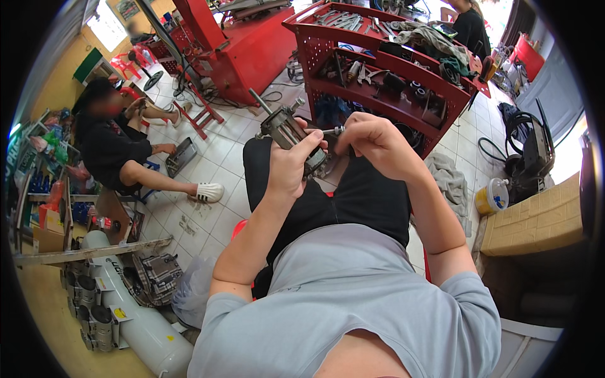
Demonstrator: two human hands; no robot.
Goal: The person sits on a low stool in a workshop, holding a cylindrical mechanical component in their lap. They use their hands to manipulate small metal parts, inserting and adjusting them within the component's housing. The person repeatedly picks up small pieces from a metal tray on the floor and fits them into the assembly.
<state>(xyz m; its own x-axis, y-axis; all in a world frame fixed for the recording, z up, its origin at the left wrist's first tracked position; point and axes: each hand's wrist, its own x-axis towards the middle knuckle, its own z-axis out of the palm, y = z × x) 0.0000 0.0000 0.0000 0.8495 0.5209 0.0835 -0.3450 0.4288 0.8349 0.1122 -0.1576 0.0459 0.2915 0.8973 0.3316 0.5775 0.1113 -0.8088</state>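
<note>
My left hand point(291, 165) is wrapped around a metal pneumatic cylinder point(282, 126), held tilted above my lap. A bare rod sticks out of its upper end, and bolts and small fittings show at both end plates. My right hand point(373, 140) is at the cylinder's right side, its fingers curled in around the outer end of a small metal fitting point(335, 130). My right fingertips are partly hidden behind the hand. Below the cylinder are my legs in black trousers point(340, 201).
A red tool trolley point(384, 53) with wrenches and rags stands ahead. At left a seated person point(116, 138) has a hand at a grey tray point(181, 157). A white tank point(135, 309) lies lower left; a yellow-and-white bucket point(491, 196) and grey cloth point(449, 186) are at right.
</note>
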